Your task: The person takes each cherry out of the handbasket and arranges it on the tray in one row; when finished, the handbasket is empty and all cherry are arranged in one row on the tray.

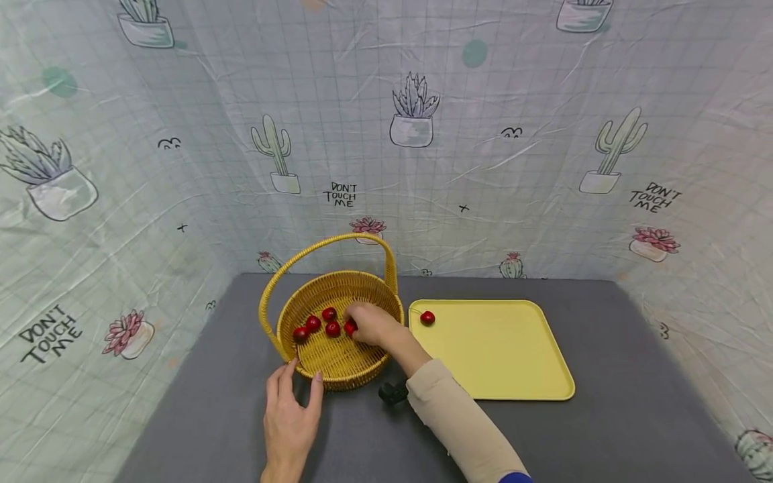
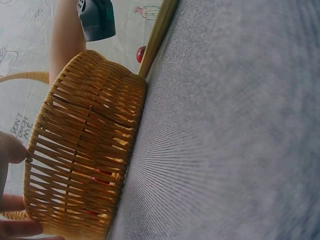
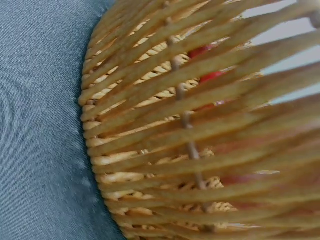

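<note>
A yellow wicker basket (image 1: pixel 338 365) with a tall arched handle holds several red cherries (image 1: pixel 332 329). My right hand (image 1: pixel 374 325) reaches down inside the basket, its curled fingers pinching a cherry (image 1: pixel 350 327) at the right of the group. In the right wrist view, the basket's weave (image 3: pixel 150 125) covers most of that hand. My left hand (image 1: pixel 291 416) is at the basket's near-left rim, thumb and fingers spread; in the left wrist view its fingertips (image 2: pixel 20 227) touch the rim. One cherry (image 1: pixel 427 318) with a stem lies on a yellow tray (image 1: pixel 501 355).
Right of the basket, the tray lies flat on the grey table (image 1: pixel 199 402). A black wrist device (image 1: pixel 392 392) shows beside my right sleeve (image 1: pixel 459 416). Behind the table hangs a cactus-printed cloth (image 1: pixel 459 168).
</note>
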Demonstrator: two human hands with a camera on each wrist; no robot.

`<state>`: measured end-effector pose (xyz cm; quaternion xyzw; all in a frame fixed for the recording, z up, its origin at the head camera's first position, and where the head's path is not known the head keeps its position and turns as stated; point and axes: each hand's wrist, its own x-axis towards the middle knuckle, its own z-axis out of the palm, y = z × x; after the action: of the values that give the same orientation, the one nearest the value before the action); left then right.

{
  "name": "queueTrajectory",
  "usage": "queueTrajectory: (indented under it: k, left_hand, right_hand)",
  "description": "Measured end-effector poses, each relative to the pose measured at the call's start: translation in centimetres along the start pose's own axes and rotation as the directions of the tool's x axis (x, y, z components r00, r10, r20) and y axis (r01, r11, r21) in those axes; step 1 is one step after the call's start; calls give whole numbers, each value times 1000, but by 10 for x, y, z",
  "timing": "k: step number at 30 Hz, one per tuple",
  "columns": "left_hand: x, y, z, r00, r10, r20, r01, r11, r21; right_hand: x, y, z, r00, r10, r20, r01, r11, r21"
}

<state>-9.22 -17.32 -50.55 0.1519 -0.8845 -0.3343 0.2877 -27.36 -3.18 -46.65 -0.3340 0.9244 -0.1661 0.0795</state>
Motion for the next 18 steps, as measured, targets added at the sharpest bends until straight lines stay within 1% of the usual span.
queueTrajectory:
  k: [3,8,13,18]
  left_hand:
    - [0,0,0,1000,-1,3,1,1000,-1]
    - [1,1,-1,1000,-6,7,6,1000,5]
    - [0,1,-1,1000,-14,11,13,1000,10]
    - [0,0,-1,1000,-10,13,10,1000,3]
  right_hand:
    - [-3,0,-5,1000,-8,-1,8,1000,20]
    - [-8,4,-9,999,-33,-36,35,998,52]
    - [-16,9,-14,994,-78,-83,88,988,130]
    - [-26,12,-22,988,-83,-127,106,977,187]
